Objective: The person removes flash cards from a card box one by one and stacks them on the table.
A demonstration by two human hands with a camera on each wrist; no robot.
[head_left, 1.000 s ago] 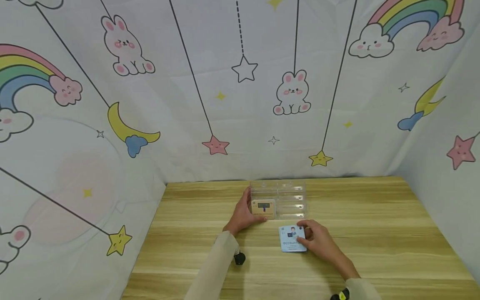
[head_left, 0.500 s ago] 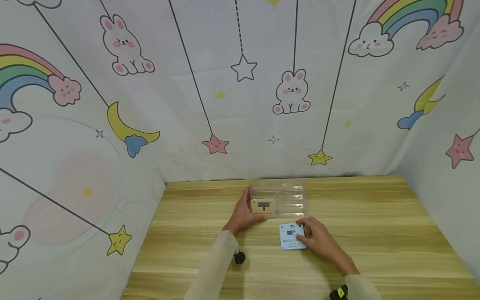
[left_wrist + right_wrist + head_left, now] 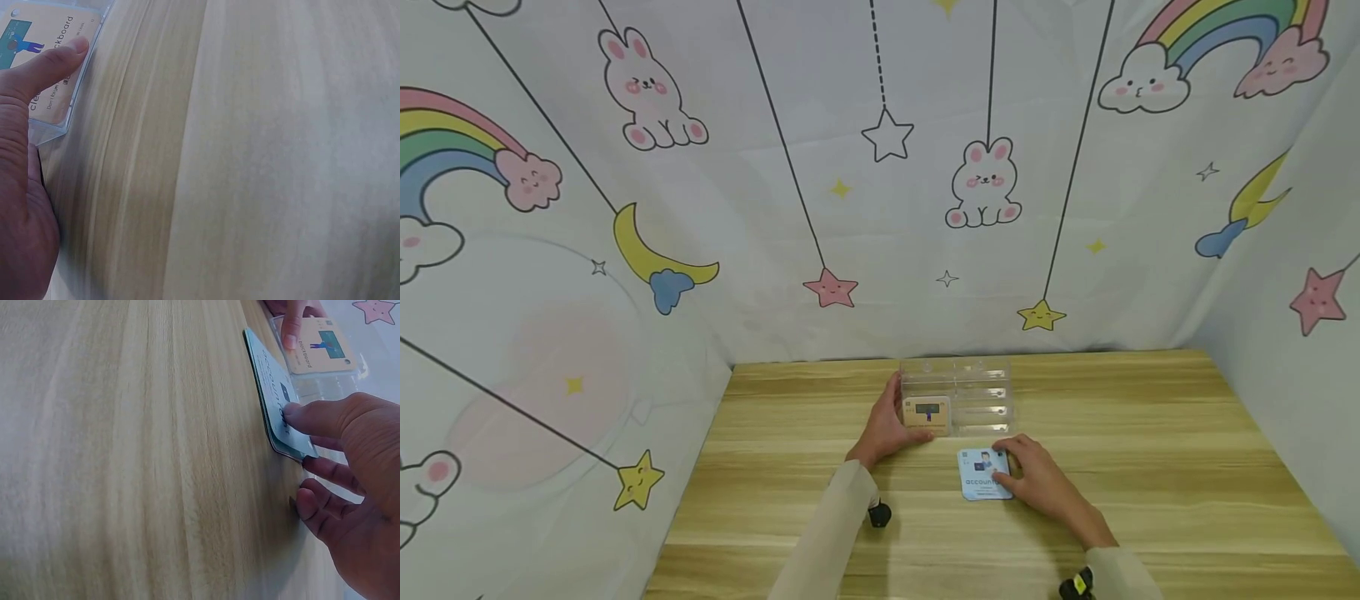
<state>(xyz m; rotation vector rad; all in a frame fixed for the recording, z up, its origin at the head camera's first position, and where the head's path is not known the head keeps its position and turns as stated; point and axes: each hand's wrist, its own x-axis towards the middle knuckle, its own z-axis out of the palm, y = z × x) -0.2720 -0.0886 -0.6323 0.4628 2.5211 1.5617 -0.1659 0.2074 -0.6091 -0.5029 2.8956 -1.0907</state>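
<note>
Pinching a blue card stack (image 3: 976,485) at its right side, our right hand (image 3: 1047,483) lays its thumb over the printed face, with other fingers at the edge below. The stack sits in front of the right half of a clear case (image 3: 981,402), on or just above the wooden table (image 3: 797,417); we cannot tell whether it touches the wood. Its print reads upright from our side, so its top edge points toward the case and the word "accounta…" runs left to right, partly covered by our thumb. From the head view its outline looks nearly square, a little wider across, but the slant keeps us from being sure of a long axis.

Our left hand (image 3: 883,432) grips the case at its front left corner, fingers along the left side and thumb across the front. Beneath that thumb lies an orange card (image 3: 917,422) in the case's front left part, its long axis running left to right, also upright to us. The case lies wider than deep, parallel to the table's back edge.
</note>
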